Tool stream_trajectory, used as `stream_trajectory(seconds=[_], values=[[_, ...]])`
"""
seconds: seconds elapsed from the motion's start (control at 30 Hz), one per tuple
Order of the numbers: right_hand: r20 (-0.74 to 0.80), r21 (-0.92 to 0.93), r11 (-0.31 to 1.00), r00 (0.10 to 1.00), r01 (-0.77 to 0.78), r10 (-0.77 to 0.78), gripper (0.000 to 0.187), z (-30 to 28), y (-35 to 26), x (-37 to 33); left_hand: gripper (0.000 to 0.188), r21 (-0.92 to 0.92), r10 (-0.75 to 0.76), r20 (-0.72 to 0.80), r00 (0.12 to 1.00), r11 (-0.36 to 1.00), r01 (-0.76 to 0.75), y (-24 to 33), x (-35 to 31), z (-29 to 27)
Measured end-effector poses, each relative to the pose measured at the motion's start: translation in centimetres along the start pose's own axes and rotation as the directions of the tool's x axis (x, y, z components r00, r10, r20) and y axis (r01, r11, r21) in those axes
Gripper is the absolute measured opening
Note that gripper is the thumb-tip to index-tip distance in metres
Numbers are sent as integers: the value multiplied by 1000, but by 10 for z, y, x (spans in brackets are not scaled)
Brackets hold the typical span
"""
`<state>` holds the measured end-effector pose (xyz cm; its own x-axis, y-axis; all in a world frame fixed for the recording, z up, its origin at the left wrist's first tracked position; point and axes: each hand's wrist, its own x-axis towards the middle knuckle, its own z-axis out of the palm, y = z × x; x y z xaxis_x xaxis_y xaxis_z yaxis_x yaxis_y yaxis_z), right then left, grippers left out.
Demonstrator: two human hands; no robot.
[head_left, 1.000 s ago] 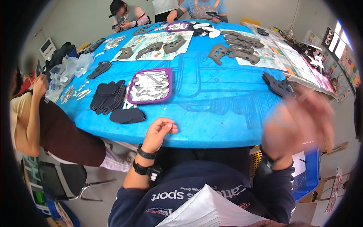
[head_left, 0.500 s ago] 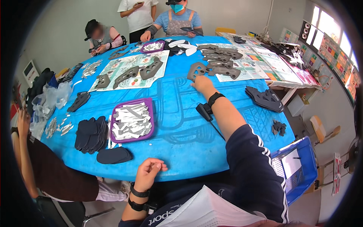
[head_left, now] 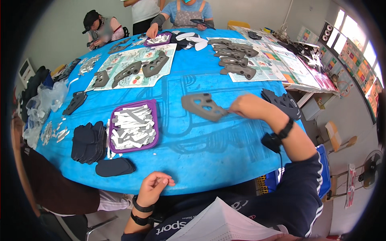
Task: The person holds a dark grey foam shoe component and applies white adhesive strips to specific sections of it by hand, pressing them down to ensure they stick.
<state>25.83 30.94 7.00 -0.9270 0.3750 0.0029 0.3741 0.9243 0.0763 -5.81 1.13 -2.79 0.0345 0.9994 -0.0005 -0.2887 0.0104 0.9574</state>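
My right hand point(head_left: 250, 106) pinches one end of a flat grey cut-out piece point(head_left: 196, 105) with several holes, held over the right middle of the table. Its fingers are closed and slightly blurred. My left hand point(head_left: 154, 187) is at the table's near edge, fingers curled in towards the thumb, with nothing visible in them. Close to it lies a stack of dark oval pads point(head_left: 115, 167). Behind the pads stands a purple basket point(head_left: 157, 120) of white and grey strips. Similar grey pieces point(head_left: 237, 70) lie on printed sheets farther back.
Dark shaped pads point(head_left: 87, 142) are stacked left of the basket. Dark cut-out pieces point(head_left: 281, 103) lie at the table's right edge, beyond my right hand. Co-workers are across the table, one with a hand point(head_left: 152, 30) at another purple basket. Someone in brown point(head_left: 52, 176) is close on my left.
My right hand has drawn back towards me and to the right, bringing a grey cut-out piece off the far right sheet. My left hand has stayed nearly in place. The view has shifted a little.
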Motion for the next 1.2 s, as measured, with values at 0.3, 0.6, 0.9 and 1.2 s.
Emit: stream_trajectory(seconds=[0.3,0.6,0.9,1.2], values=[[-4,602,668,834,-438,552,28,-39,107,-24,11,-76,-71,67,995,994,76,3,4,-8],[51,145,380,391,-914,919,61,87,308,30,22,-599,-136,226,965,761,248,7,8,-27],[113,436,-266,-241,-859,964,72,84,268,60,28,-650,-187,210,959,707,280,17,14,-25],[173,331,-293,-248,-897,953,72,74,262,75,31,-676,-185,214,959,681,282,17,17,-25]])
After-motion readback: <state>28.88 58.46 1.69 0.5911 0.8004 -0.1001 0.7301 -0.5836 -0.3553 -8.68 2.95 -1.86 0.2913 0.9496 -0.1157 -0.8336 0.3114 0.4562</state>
